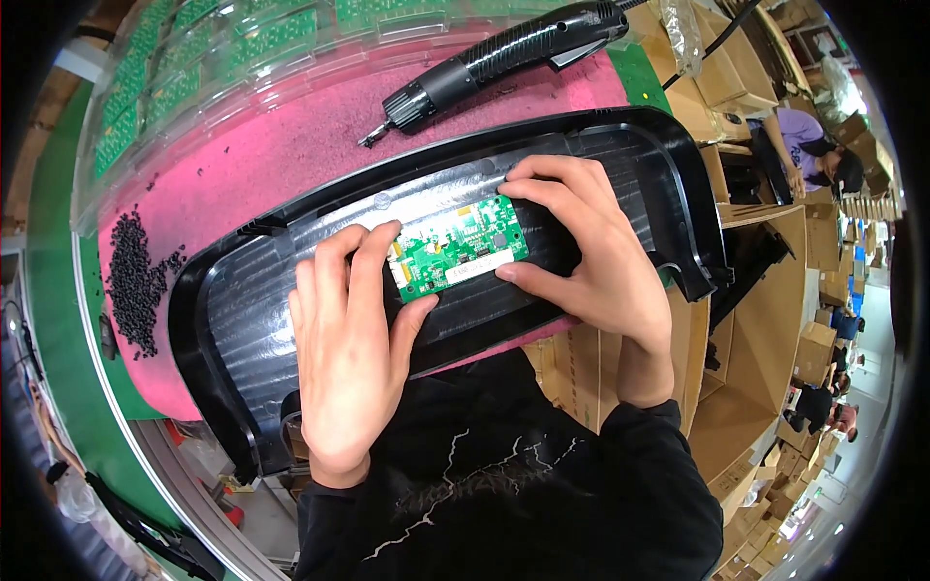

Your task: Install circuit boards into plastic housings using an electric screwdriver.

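Note:
Both my hands grip a small green circuit board by its two ends, over the inside of a long black plastic housing. My left hand pinches the board's left end, thumb on the near corner and fingers at the far one. At the right end, my right hand has its thumb at the near corner and fingers at the far corner. White connectors sit along the board's left edge, and a white label strip lies along its near edge. Whether the board touches the housing floor I cannot tell.
Beyond the housing, a black electric screwdriver lies on the pink mat. A pile of small black screws sits at the left. Clear trays of green boards stand at the back. Cardboard boxes are at the right; a person sits beyond.

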A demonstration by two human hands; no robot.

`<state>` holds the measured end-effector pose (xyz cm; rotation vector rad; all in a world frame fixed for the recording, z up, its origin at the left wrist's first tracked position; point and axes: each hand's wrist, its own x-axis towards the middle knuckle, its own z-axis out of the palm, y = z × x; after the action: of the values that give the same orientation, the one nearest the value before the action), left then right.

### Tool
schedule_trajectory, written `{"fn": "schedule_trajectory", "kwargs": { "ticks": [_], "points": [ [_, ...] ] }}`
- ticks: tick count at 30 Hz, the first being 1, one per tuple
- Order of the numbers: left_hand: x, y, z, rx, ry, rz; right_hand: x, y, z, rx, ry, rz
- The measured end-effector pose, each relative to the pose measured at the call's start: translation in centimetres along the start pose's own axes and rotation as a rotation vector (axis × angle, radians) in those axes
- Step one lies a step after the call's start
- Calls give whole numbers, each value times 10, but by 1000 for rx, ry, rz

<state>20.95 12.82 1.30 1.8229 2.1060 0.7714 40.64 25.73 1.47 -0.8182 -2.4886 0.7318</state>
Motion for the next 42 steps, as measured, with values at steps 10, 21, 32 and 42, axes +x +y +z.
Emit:
{"fn": "schedule_trajectory", "kwargs": {
  "ticks": [10,21,32,42],
  "points": [
    [-2,-1,1,4,3,-12,-1,-1,3,-8,-13,14],
    [1,-2,2,10,34,45,0,2,0,-8,-11,7],
    [-69,-18,-63,-573,421,859,-4,5,-3,373,87,20],
    [-71,-207,-126,436,147,-46,50,32,-84,-273,210,379]
  ]
}}
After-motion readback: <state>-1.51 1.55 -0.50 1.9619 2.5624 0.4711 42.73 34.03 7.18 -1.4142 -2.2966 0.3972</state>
